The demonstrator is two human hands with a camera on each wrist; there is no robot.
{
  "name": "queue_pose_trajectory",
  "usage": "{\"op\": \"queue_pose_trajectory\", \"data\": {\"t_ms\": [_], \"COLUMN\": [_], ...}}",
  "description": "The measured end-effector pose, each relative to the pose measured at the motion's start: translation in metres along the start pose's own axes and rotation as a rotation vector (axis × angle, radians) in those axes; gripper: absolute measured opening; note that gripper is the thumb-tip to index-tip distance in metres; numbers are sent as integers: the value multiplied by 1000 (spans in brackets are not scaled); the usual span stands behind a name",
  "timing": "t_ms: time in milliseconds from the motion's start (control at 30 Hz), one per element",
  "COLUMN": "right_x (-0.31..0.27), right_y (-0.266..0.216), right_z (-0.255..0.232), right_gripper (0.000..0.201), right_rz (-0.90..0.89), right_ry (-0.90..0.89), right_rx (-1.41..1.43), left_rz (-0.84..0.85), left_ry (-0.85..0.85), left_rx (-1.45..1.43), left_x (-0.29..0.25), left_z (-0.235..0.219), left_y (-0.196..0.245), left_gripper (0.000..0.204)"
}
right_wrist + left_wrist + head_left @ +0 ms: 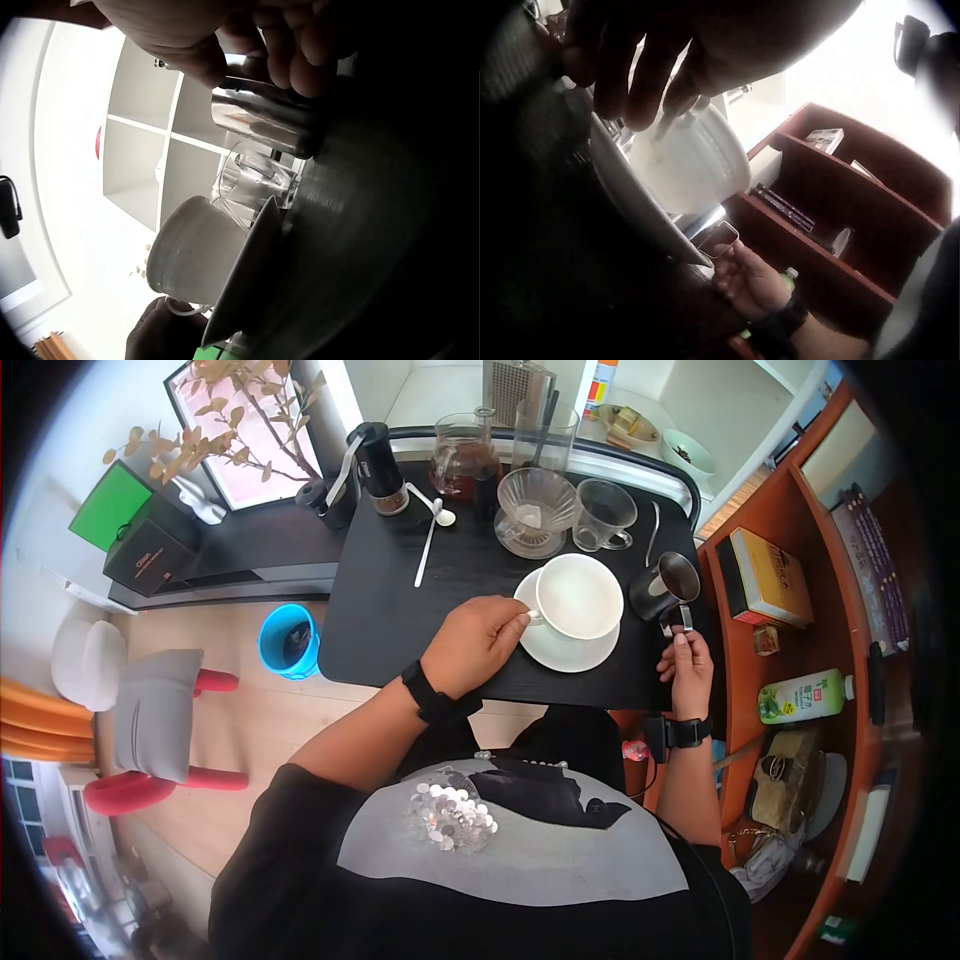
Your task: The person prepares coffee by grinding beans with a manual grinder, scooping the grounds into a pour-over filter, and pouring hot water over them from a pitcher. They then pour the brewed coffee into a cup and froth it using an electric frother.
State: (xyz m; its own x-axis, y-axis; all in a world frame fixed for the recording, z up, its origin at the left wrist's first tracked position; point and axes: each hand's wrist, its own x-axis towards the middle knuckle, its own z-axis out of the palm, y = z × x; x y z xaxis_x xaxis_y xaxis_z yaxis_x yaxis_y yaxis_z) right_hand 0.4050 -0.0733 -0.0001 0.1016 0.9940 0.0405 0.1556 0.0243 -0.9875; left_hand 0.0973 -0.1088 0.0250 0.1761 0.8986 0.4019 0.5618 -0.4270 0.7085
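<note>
A white cup (579, 596) stands on a white saucer (568, 658) near the table's front edge. My left hand (474, 646) pinches the cup's handle between thumb and fingers, from the left. To the right, a steel pitcher (664, 586) stands on the table, its handle toward me. My right hand (688, 663) is at that handle, thumb and fingertips touching it. In the right wrist view the steel pitcher (262, 112) is just beyond the fingers, and the cup (196, 251) sits on its saucer. The left wrist view shows the cup (690, 161) under the left fingers.
Behind the cup are a glass dripper (535, 510), a glass mug (603, 517) and a carafe (465, 455). A grinder (380, 470) and white spoon (427, 550) lie further left. A brown shelf (735, 660) borders the right; a blue bin (289, 641) stands on the floor.
</note>
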Motion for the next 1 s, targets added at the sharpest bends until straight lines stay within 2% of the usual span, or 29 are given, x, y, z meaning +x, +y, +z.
{"op": "queue_pose_trajectory", "data": {"t_ms": [100,167,200,267,367,433,467,533,567,633,667,733,833,900,967,1000], "right_x": [-1,-1,-1,0,0,0,0,1,1,0,0,0,0,0,1,1], "right_y": [1,1,3,8,8,7,8,11,11,11,10,10,7,8,9,9], "right_z": [0,0,-1,-3,-2,-1,-1,-2,-3,-3,-2,-3,-2,-3,-3,-3], "right_gripper": [21,20,19,19,19,19,19,20,20,18,18,18,18,18,19,19], "right_rz": [-7,9,-4,-34,-52,-41,-41,-49,-49,-58,-60,-49,-31,-34,-31,-39], "right_ry": [0,37,27,19,20,34,33,37,39,39,42,41,47,44,39,51], "right_rx": [13,32,52,54,46,30,31,37,35,65,61,38,26,17,12,13], "left_rz": [-10,-214,-213,-267,-313,-291,-291,-349,-348,-255,-253,-316,-365,-416,-395,-294], "left_ry": [-17,33,42,214,358,497,497,692,691,636,635,727,714,685,588,585], "left_rx": [23,-101,-92,-190,-111,37,39,64,62,-226,-231,117,32,-2,-73,-103], "left_x": [-3,-7,-10,-14,-2,13,26,51,64,89,98,111,116,107,94,88], "left_z": [-11,-22,-25,-34,-65,-78,-83,-93,-97,-102,-103,-101,-103,-106,-108,-106], "left_y": [2,-1,-12,-43,-67,-114,-125,-141,-146,-149,-154,-164,-165,-146,-133,-141], "left_gripper": [17,20,20,23,32,43,43,51,51,59,59,61,62,56,56,60]}}
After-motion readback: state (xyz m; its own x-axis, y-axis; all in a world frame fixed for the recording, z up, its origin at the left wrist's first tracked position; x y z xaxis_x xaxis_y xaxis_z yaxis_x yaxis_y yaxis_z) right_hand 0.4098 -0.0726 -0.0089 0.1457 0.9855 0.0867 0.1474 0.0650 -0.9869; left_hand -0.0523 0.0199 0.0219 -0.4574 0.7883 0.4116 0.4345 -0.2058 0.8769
